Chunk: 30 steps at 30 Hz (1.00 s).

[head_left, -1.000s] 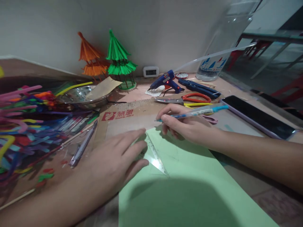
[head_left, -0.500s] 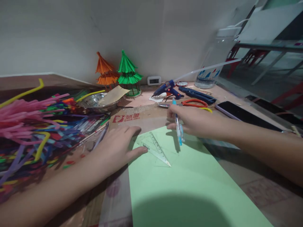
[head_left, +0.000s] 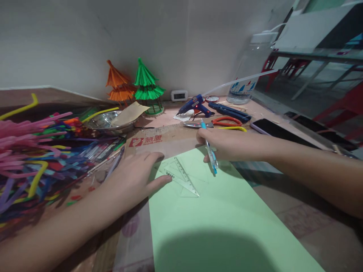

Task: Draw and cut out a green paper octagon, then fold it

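Note:
A light-green sheet of paper [head_left: 193,219] lies in front of me, with faint thin lines drawn near its top left. On those lines rests a clear set square [head_left: 185,176] with ruled markings. My left hand [head_left: 136,172] lies open at the sheet's left edge, its thumb over the paper beside the set square. My right hand [head_left: 224,143], above the sheet's top edge, has its fingers closed around a clear and light-blue pen [head_left: 210,151]. Some of the right fingers are hidden behind the hand and pen.
Pliers [head_left: 224,121], a blue glue gun [head_left: 195,105], a utility knife [head_left: 229,111] and a phone [head_left: 279,132] lie beyond my right hand. Leftward are a metal bowl [head_left: 99,121] and heaped pipe cleaners [head_left: 28,151]. Orange [head_left: 117,81] and green tree models [head_left: 146,83] stand by the wall.
The whole view has shifted, so everything appears a little further left. The pen has tilted slightly in my right hand. My left hand stays by the set square.

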### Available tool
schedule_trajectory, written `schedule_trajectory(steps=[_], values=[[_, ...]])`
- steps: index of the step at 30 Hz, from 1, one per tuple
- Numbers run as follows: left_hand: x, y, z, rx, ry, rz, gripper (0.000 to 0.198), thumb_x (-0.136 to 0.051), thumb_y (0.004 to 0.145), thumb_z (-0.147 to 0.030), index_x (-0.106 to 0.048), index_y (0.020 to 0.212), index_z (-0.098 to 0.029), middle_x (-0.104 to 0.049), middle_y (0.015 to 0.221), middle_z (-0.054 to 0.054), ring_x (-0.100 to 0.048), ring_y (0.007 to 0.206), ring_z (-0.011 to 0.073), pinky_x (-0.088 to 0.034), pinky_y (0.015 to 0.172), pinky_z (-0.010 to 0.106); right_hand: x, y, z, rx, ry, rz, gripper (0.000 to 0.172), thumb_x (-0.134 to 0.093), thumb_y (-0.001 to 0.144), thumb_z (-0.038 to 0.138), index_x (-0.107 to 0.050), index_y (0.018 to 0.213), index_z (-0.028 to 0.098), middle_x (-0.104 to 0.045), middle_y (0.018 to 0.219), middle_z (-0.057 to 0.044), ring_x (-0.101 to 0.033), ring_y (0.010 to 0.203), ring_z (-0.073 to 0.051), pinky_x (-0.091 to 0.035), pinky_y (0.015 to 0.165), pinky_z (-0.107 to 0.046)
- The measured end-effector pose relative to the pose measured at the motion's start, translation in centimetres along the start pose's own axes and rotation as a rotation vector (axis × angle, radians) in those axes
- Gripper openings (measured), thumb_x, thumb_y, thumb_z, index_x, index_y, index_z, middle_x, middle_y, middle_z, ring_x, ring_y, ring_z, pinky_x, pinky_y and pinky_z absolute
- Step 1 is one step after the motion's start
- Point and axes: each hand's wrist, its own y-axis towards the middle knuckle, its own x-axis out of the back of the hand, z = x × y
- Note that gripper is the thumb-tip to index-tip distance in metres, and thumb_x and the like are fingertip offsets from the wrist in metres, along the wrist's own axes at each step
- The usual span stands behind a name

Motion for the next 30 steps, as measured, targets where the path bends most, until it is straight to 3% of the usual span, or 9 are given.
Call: schedule_trajectory(steps=[8,12,17,24,30], values=[[0.3,-0.1,0.0,-0.016,-0.031,-0.001,0.054,-0.055,0.094,-0.057,-0.062,0.129,-0.017,-0.072,0.128,0.017,-0.068,0.116,0.0389,-0.053,0.097,0.054,1.6,-0.1,-0.6,-0.013,0.033,0.024,0.036,-0.071,0.081,0.047,-0.049,0.097,0.024,-0.063,0.087,-0.002,-0.057,0.072,-0.020,-0.036,0.059,-0.028],[0.4,0.0,0.0,0.007,-0.040,0.037,0.054,-0.055,0.092,-0.061,-0.064,0.125,-0.019,-0.073,0.127,0.017,-0.068,0.116,0.0397,-0.053,0.097,0.056,1.8,0.1,-1.6,0.003,0.057,0.031,0.033,-0.069,0.082,0.048,-0.049,0.093,0.024,-0.065,0.086,-0.003,-0.059,0.073,-0.020,-0.035,0.058,-0.029],[0.0,-0.1,0.2,-0.011,-0.009,-0.001,0.056,-0.051,0.094,-0.062,-0.062,0.129,-0.019,-0.073,0.128,0.017,-0.068,0.115,0.0394,-0.054,0.095,0.055,1.5,-0.5,-2.0,0.008,0.032,-0.025,0.041,-0.073,0.079,0.053,-0.052,0.099,0.024,-0.068,0.093,-0.005,-0.061,0.075,-0.022,-0.034,0.058,-0.029],[-0.2,0.1,0.3,-0.010,-0.016,0.005,0.060,-0.052,0.093,-0.061,-0.063,0.129,-0.016,-0.072,0.128,0.018,-0.068,0.115,0.0411,-0.054,0.096,0.059,1.2,-1.7,0.1,0.051,-0.069,0.022,0.038,-0.074,0.076,0.032,-0.055,0.107,0.021,-0.066,0.098,-0.009,-0.059,0.079,-0.022,-0.034,0.061,-0.029],[0.0,0.1,0.1,-0.006,-0.025,0.014,0.061,-0.052,0.092,-0.063,-0.063,0.129,-0.016,-0.072,0.128,0.018,-0.068,0.115,0.0412,-0.054,0.095,0.059,1.2,-1.5,0.4,0.004,0.047,0.011,0.031,-0.068,0.074,0.019,-0.056,0.102,0.024,-0.064,0.086,-0.002,-0.057,0.069,-0.019,-0.032,0.057,-0.028]])
